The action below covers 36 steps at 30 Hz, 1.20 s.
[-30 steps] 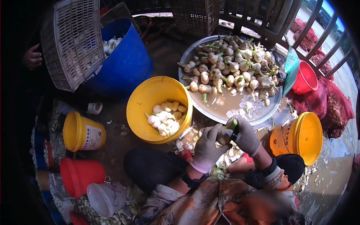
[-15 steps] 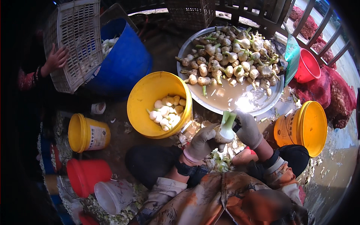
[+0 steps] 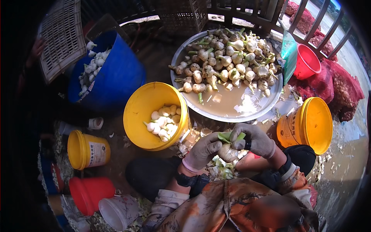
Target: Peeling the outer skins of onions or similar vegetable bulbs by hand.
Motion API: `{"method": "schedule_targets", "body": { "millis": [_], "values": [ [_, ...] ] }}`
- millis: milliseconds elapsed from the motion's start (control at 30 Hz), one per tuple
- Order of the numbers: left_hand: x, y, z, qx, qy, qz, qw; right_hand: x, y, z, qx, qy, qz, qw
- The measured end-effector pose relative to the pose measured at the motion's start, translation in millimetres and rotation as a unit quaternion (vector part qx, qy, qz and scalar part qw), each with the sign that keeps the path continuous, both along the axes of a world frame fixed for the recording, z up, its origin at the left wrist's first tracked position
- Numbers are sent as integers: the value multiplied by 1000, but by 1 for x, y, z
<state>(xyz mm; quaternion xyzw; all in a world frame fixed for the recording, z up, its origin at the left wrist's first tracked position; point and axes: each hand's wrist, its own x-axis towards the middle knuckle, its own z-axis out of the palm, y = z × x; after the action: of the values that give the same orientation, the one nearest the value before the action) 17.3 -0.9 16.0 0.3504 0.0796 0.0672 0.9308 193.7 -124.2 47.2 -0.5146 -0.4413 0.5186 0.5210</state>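
Note:
My gloved left hand (image 3: 201,151) is closed, its fingers pinching the green stalk (image 3: 226,137) of a garlic bulb (image 3: 228,154). My gloved right hand (image 3: 257,139) is closed at the other side of that stalk, just above the bulb. A small dark piece (image 3: 247,145) shows at its fingers; its kind cannot be made out. Beyond my hands, a wide metal basin (image 3: 279,91) holds a heap of unpeeled garlic (image 3: 232,58) over murky water. To the left, a yellow bucket (image 3: 133,112) contains peeled white garlic (image 3: 164,123).
At far left, another person's hand (image 3: 38,47) is beside a plastic crate (image 3: 62,34), near a blue tub (image 3: 119,73) of white bulbs. Yellow buckets (image 3: 73,149) (image 3: 319,125), red bucket (image 3: 91,193) and white bucket (image 3: 116,210) surround me. Red mesh sacks (image 3: 344,89) lie right.
My left hand has shifted from the bulb's side to its stalk, and the stalk is now bent and parted. The other person's crate has moved left and up, off the blue tub. The view has shifted slightly.

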Motion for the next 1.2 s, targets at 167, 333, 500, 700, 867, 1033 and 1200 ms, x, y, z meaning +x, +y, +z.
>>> {"method": "schedule_targets", "body": {
  "millis": [167, 333, 500, 700, 867, 1033, 1200],
  "values": [
    [-1, -5, -9, 202, 119, 200, 951, 1, -7, -5, -32, 40, -115, 992],
    [-6, -11, 10, 452, 108, 257, 847, 2, -3, -15, -7, -29, -167, 985],
    [-7, -24, 6, 665, 6, 187, 724, 5, -1, -33, -18, -50, -202, 978],
    [-11, -59, -19, 681, -49, -41, 729, 17, -1, -61, -62, -14, -298, 953],
    [-17, -10, -73, 669, 266, -260, 644, 36, -5, -38, -93, 140, -303, 938],
    [18, -31, 2, 506, 245, 122, 818, 5, 2, -35, -97, 37, -324, 940],
    [20, -19, -12, 415, 296, 47, 859, -9, 2, -34, -86, 55, -345, 933]
  ]
}}
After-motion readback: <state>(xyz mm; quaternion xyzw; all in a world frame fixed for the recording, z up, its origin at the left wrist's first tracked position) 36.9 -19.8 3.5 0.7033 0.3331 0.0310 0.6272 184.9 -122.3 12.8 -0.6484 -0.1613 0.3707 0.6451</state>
